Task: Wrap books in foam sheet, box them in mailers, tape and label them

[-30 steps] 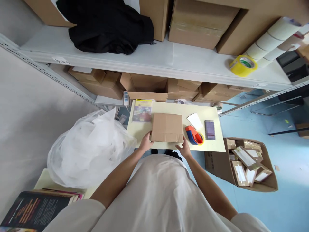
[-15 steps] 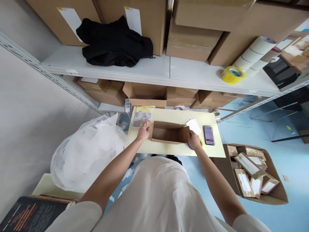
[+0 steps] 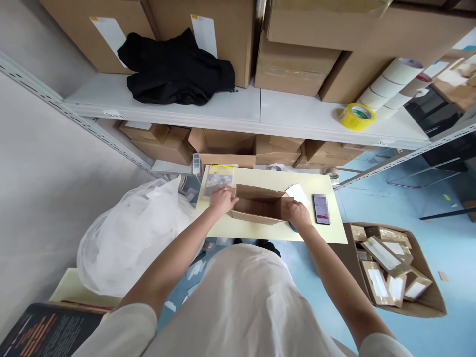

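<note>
An open cardboard box, long and narrow, stands on the pale yellow table with its hollow inside facing me. My left hand grips its left end, thumb over the edge. At the right end, my right hand is closed on the box's end wall. Under that hand a roll of tape shows only in part. Behind it lie white paper slips, and a phone rests farther right. A colourful printed packet lies beyond my left hand.
A shelf above the table carries large cartons, a black garment and yellow tape. Left of the table bulges a white plastic bag. On the floor at right, a big carton holds several packed boxes.
My left hand has shifted its hold, its thumb now reaching inside the box's left end. My right fingers have moved further over the right end. The box has barely moved.
</note>
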A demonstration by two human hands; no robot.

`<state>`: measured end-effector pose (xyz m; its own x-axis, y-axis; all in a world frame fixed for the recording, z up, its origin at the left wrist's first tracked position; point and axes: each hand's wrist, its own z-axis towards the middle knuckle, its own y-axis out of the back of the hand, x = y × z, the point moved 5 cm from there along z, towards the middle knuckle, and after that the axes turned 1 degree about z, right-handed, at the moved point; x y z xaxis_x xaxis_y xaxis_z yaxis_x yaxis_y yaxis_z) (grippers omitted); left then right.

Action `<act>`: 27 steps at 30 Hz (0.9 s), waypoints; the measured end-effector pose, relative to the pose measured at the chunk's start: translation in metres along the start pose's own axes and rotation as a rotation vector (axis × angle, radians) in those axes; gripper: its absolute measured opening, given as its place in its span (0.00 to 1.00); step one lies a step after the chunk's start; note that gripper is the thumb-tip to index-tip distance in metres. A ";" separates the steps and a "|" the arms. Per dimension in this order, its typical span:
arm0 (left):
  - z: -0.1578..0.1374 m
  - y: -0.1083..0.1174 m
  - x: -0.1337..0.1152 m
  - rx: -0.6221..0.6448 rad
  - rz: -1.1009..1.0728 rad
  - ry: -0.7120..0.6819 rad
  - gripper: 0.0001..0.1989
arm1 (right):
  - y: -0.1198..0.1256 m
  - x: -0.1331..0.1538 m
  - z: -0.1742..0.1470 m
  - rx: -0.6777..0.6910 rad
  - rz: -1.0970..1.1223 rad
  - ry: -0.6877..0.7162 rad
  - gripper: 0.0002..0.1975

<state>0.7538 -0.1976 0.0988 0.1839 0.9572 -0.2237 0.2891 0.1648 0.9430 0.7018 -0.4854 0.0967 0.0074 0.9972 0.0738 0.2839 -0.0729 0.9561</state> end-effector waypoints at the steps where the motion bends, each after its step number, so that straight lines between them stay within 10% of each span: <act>1: 0.000 0.000 -0.002 0.055 0.000 0.008 0.22 | 0.002 0.003 0.000 0.060 -0.002 -0.021 0.15; 8: -0.025 -0.035 -0.007 0.183 -0.030 0.029 0.59 | -0.019 0.024 -0.015 0.219 0.101 -0.012 0.41; 14: -0.038 -0.056 0.004 0.011 -0.150 0.002 0.58 | -0.018 0.014 -0.009 0.062 0.062 0.095 0.61; 27: -0.029 -0.075 0.012 -0.137 -0.343 -0.041 0.59 | -0.021 0.003 0.043 0.303 0.061 0.177 0.74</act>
<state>0.7071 -0.1917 0.0325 0.1364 0.8307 -0.5398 0.2129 0.5076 0.8349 0.7367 -0.4806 0.0645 -0.1254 0.9715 0.2013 0.5597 -0.0983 0.8228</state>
